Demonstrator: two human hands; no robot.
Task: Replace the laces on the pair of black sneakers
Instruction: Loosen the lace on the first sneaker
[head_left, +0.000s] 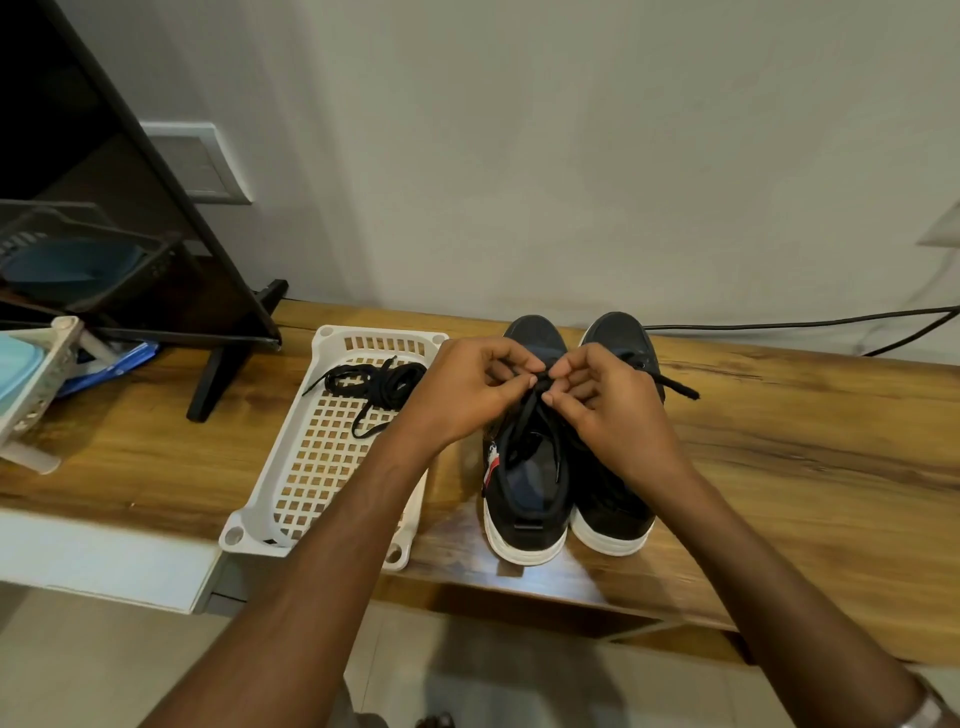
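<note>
Two bare forearms reaching in from the bottom edge, metal watch band (927, 713) showing on the right wrist. Left hand (470, 387) and right hand (605, 397) meeting over the left sneaker (524, 493), both closed in a pinch on its black lace (537, 410); fingertips nearly touching at the pinch point. Lace strands running down from the pinch toward the shoe opening. One more lace end (675, 385) sticking out to the right past the right hand; cannot tell which shoe it belongs to.

Count: two black sneakers with white soles, left one and right sneaker (613, 514), standing side by side, touching, toes toward the wall, heels toward the camera, on the wooden bench (805, 441). One white perforated tray (332, 447) just left of the shoes, holding one bundle of spare black laces (379, 387) at its far end. Left forearm crossing over the tray's near right corner, hiding it.

Labels: small red-and-white tag (492, 460) on the left sneaker's side, text too small to read. No other writing legible.

Around: dark monitor on a stand (228, 364) at far left of the bench, one pale basket (36, 384) at the left edge with blue items beside it, one black cable (805, 326) running along the wall behind the shoes. Hands blocking the midfoot and tongue area of both sneakers.
</note>
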